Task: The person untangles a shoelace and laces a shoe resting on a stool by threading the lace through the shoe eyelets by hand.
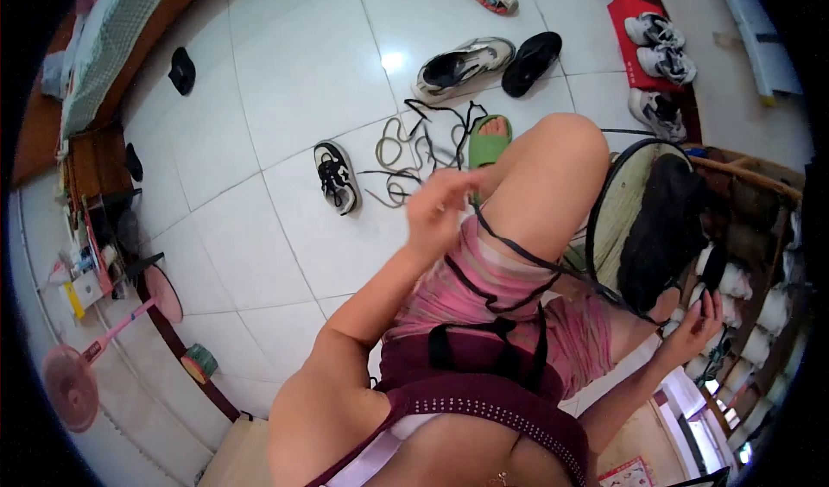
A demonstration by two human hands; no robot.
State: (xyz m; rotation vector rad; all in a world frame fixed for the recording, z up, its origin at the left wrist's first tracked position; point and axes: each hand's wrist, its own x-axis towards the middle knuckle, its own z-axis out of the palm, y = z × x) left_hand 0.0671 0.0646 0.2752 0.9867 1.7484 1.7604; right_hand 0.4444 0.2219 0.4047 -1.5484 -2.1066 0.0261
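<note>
Nearest the camera, a studded maroon top (509,398) fills the lower center of the head view. At frame center, the left hand (436,215) is slightly blurred, its bent fingers pinching a black cord (602,292) that runs across the thigh toward center right. There, the right hand (698,325) has partly extended fingers beside a dark item (661,228) in front of an oval, black-rimmed panel (620,215); whether it grips anything cannot be determined. At upper center, loose laces (420,117) lie between 1 black-and-white sneaker (335,176) and 1 green slipper (490,148).
</note>
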